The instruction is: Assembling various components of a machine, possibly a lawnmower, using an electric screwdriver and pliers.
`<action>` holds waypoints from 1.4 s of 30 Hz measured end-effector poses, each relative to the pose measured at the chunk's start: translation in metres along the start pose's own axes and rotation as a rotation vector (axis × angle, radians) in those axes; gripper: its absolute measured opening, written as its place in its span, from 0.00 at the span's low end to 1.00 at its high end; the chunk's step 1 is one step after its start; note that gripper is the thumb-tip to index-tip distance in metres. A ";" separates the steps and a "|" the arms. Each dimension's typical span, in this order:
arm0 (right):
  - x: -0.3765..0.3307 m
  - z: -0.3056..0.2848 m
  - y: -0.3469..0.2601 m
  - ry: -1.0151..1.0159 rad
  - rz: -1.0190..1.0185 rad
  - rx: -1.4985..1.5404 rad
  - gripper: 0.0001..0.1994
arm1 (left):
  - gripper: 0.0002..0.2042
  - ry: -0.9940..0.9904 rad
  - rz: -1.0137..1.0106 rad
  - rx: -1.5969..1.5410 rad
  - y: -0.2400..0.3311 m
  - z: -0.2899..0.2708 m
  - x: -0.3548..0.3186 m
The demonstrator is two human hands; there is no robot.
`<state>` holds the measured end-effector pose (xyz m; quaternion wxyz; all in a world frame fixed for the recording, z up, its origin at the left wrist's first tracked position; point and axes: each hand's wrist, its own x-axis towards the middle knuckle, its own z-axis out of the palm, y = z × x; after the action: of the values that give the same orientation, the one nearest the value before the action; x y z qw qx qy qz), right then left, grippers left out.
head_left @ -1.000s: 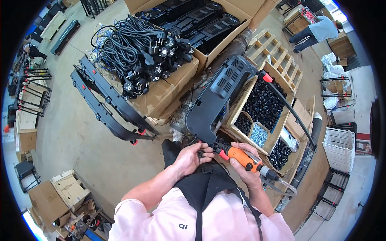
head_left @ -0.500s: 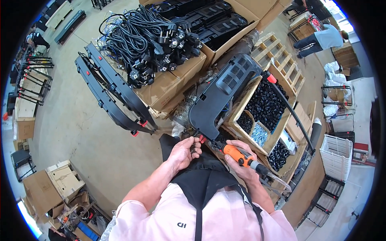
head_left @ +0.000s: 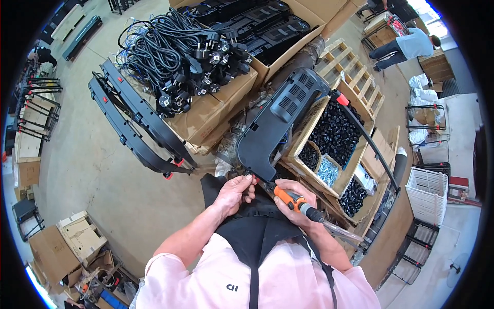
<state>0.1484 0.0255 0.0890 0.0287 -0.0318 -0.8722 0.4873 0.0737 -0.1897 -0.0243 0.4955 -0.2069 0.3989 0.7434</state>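
Note:
A long black plastic housing [head_left: 260,141] with vent slots at its far end lies tilted in front of me. At its near end my left hand [head_left: 234,196] is closed, thumb and finger pinched beside a small red part; what the fingers hold is too small to make out. My right hand [head_left: 304,193] grips an orange and grey air screwdriver [head_left: 284,195], its tip pointing at the housing's near end. A clear hose [head_left: 339,232] runs from the tool's back. Whether the tip touches a screw is hidden.
Right of the housing, a wooden tray [head_left: 337,192] holds black plastic parts and silver screws. Bundled power cords [head_left: 159,54] lie on a cardboard box [head_left: 211,113]. Curved black frames [head_left: 136,123] stand at left. A black bar [head_left: 373,141] slants across the tray. Another person [head_left: 406,46] works far right.
My right hand and the screwdriver have shifted slightly left, with the tool's tip closer to the housing's near end. My left hand stays pinched there. The whole view has shifted a little.

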 end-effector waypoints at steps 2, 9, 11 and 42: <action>-0.001 0.002 0.004 0.000 0.013 0.016 0.17 | 0.13 -0.015 0.021 0.000 -0.003 -0.003 0.003; 0.001 -0.001 -0.010 -0.014 0.125 0.009 0.21 | 0.13 0.005 0.041 -0.001 0.000 -0.006 0.001; -0.003 -0.007 -0.013 0.015 0.128 0.072 0.22 | 0.13 -0.023 0.018 0.023 0.000 -0.007 0.001; 0.005 0.009 -0.023 0.046 0.095 0.428 0.25 | 0.12 -0.051 0.013 -0.299 0.000 -0.010 0.001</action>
<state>0.1418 0.0061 0.1040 0.0318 -0.0770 -0.7455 0.6613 0.0727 -0.1970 -0.0314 0.4644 -0.2570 0.2722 0.8026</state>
